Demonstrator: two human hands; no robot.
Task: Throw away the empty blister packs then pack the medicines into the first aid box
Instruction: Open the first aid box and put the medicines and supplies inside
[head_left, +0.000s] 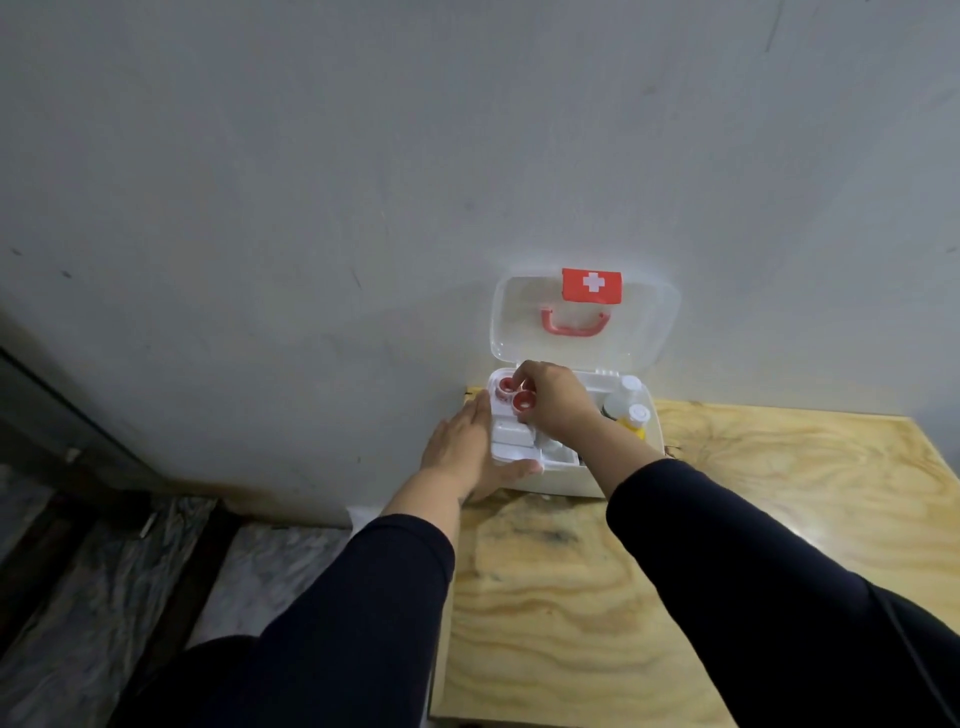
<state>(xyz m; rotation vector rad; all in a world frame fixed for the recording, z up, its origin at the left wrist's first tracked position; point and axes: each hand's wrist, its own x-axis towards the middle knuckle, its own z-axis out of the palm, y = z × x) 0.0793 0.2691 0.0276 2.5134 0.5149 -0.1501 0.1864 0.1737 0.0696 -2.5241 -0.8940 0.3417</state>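
The white first aid box (652, 452) stands open at the far left corner of the wooden table, its clear lid (649, 332) with a red cross label and red handle leaning against the wall. My right hand (558, 402) reaches into the box's left end, fingertips on red-capped bottles (522, 401). My left hand (462, 447) lies flat against the box's left side, thumb along the front rim. A white box (511, 434) lies in the tray beside the red caps. Two white-capped bottles (636, 415) stand in the right compartment.
The plywood table (727, 519) stretches toward me and to the right. A grey wall (363, 208) rises right behind the box. A marble floor (130, 571) and a dark door frame lie to the left, below the table edge.
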